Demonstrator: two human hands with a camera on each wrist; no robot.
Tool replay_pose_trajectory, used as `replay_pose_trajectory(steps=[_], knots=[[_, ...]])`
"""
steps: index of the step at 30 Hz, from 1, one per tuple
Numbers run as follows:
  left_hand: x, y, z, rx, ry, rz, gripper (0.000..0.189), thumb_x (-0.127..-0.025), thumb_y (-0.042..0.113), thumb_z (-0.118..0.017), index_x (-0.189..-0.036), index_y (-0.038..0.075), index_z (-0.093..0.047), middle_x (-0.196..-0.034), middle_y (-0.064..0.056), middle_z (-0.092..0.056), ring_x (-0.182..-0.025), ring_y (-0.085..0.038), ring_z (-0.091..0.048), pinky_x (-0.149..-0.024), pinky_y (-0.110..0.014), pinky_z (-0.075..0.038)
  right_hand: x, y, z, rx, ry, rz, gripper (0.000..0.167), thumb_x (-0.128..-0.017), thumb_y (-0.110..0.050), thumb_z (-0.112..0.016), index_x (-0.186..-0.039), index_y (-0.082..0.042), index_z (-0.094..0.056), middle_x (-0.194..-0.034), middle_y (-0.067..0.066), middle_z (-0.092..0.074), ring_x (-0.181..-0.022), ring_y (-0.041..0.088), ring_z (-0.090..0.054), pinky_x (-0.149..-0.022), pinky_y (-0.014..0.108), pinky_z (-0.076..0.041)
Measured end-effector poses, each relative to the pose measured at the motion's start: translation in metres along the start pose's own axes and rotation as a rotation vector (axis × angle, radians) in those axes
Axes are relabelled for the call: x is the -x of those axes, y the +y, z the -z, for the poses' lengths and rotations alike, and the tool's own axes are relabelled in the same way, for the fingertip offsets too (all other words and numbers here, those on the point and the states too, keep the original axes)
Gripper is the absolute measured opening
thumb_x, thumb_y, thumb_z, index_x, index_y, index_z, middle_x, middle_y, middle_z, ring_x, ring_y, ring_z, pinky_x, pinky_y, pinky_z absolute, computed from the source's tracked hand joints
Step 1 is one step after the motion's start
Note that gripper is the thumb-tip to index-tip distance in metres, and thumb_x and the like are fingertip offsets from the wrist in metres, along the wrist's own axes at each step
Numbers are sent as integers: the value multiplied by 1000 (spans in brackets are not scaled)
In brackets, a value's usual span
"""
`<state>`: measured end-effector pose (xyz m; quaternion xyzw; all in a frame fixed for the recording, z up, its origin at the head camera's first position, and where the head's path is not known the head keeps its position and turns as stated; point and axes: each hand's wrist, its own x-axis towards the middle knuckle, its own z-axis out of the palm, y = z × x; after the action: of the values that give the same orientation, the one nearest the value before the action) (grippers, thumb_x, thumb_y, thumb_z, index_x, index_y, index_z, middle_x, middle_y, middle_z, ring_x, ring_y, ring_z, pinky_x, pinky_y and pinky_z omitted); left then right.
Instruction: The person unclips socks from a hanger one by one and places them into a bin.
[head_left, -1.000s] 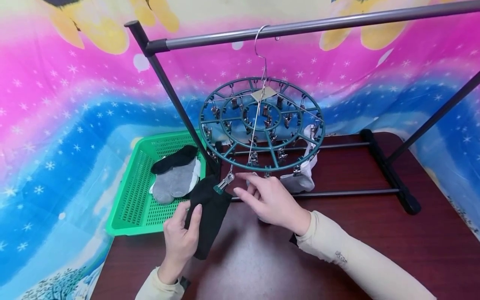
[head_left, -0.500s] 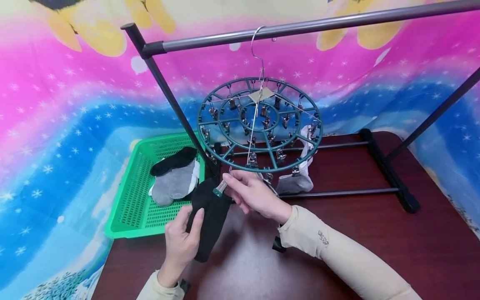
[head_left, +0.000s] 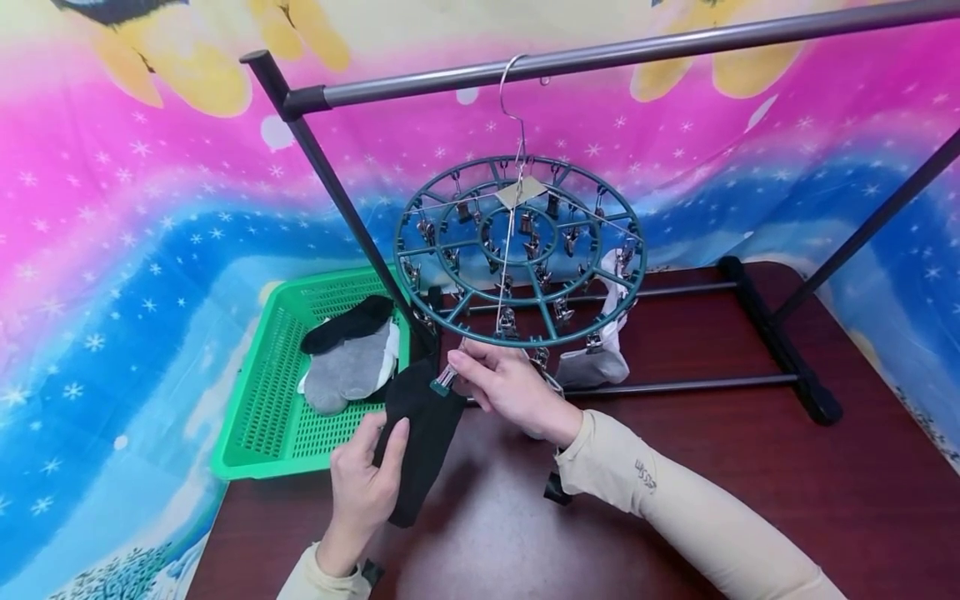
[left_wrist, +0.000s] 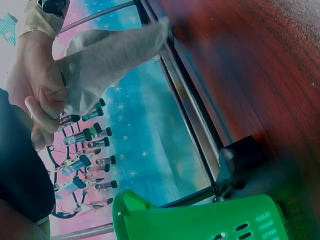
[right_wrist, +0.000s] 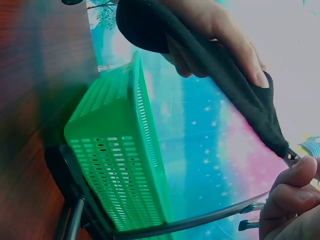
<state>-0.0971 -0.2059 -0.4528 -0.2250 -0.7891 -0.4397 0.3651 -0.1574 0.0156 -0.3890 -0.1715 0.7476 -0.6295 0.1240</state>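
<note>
My left hand (head_left: 363, 475) pinches a black sock (head_left: 426, 450) between thumb and fingers, left of the hanger's front edge. At the sock's upper end sits a metal clip (head_left: 443, 381) with a green tip, pinched by my right hand (head_left: 513, 387). In the right wrist view, the sock's narrow end (right_wrist: 277, 142) meets the clip at my right fingertips. Above both hands hangs a round green sock hanger (head_left: 525, 342) bearing several clips. A grey-and-white sock (head_left: 596, 367) is clipped on its right side; in the left wrist view, a grey sock (left_wrist: 107, 60) hangs behind my right hand.
A green plastic basket (head_left: 258, 408) with black, grey and white socks (head_left: 348, 367) stands at the left. A metal rack (head_left: 420, 75) spans the dark red table (head_left: 720, 467), its left post rising between basket and hanger. Patterned cloth covers the back.
My right hand has moved left from beside the clip and now pinches it. The left hand keeps its grip on the black sock, nearly still.
</note>
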Motion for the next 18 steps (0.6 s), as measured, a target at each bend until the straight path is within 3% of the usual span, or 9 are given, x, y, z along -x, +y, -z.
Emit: replay_pose_trajectory(steps=[4, 7, 10, 13, 16, 18], knots=[[-7, 0, 11, -28, -48, -19, 4, -94, 3, -71, -98, 2, -71, -76, -7, -73, -58, -8, -61, -59, -21, -52, 2, -1, 2, 26, 15, -82, 50, -107, -44, -55, -140, -7, -60, -58, 2, -47, -51, 20, -40, -52, 30, -30], [-18, -2, 27, -78, -110, -30, 4, -96, 8, -70, -98, 5, -73, -82, -5, -76, -63, -10, -67, -65, -20, -53, 3, -1, 2, 33, 18, -105, 59, -107, -44, -55, -153, -8, -49, -59, 2, -49, -51, 19, -38, -54, 30, -30], [-32, -7, 44, -122, -154, -45, 6, -98, 12, -69, -99, 8, -75, -87, -3, -77, -65, -11, -68, -65, -20, -52, 3, -1, 2, 34, 24, -87, 53, -107, -43, -54, -147, -7, -55, -59, 2, -49, -53, 20, -40, -58, 29, -34], [-45, -16, 59, -170, -170, -46, 6, -97, 9, -70, -100, 9, -75, -87, -2, -76, -61, -8, -63, -62, -22, -49, 3, -1, 3, 26, 28, -66, 43, -107, -45, -53, -125, -8, -66, -59, 3, -49, -56, 25, -44, -60, 28, -36], [-59, -29, 73, -251, -214, -22, 12, -93, 5, -72, -104, 10, -74, -85, -2, -74, -58, -7, -55, -62, -23, -46, 1, 1, 3, 40, 31, -51, 39, -107, -48, -52, -105, -11, -64, -59, 3, -50, -58, 27, -46, -59, 28, -35], [-70, -39, 82, -307, -269, -9, 18, -91, 3, -74, -108, 10, -74, -85, -3, -74, -58, -10, -55, -63, -25, -46, 0, 2, 3, 63, 28, -52, 37, -107, -50, -51, -107, -15, -65, -59, 2, -51, -57, 24, -47, -57, 28, -35]])
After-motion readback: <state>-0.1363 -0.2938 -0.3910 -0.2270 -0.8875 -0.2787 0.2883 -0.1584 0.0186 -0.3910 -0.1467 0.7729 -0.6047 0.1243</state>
